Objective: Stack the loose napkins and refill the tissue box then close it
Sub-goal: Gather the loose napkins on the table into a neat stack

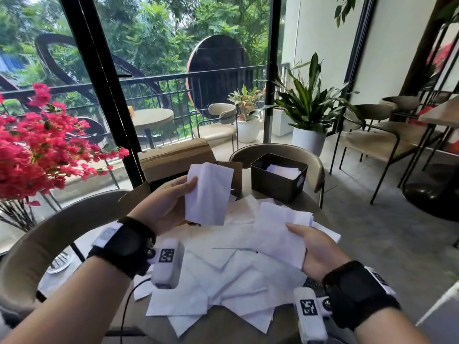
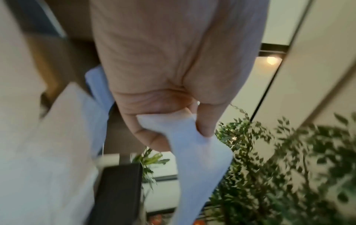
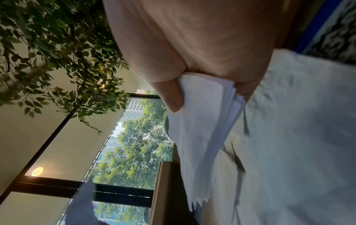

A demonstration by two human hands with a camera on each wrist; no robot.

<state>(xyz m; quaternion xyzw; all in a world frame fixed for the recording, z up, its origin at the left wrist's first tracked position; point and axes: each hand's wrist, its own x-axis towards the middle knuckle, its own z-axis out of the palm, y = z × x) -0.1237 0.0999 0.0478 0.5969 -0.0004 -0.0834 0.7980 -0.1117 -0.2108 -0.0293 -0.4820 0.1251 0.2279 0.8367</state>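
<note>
My left hand [image 1: 171, 197] holds one white napkin [image 1: 208, 194] up above the table, thumb on its left edge; the left wrist view shows the napkin [image 2: 194, 152] pinched between thumb and fingers. My right hand [image 1: 315, 247] grips a thin stack of napkins [image 1: 278, 232] low over the pile, thumb on top; the right wrist view shows that stack [image 3: 204, 118] in the pinch. Several loose napkins [image 1: 223, 276] lie scattered over the round table. The dark open tissue box [image 1: 278, 180] stands at the back right with some napkins inside.
An open cardboard box [image 1: 173, 160] sits behind my left hand. Curved chair backs [image 1: 280, 152] ring the table [image 1: 218, 326]. Red flowers [image 1: 44, 145] stand at the left. Potted plants [image 1: 308, 108] and more chairs are on the right.
</note>
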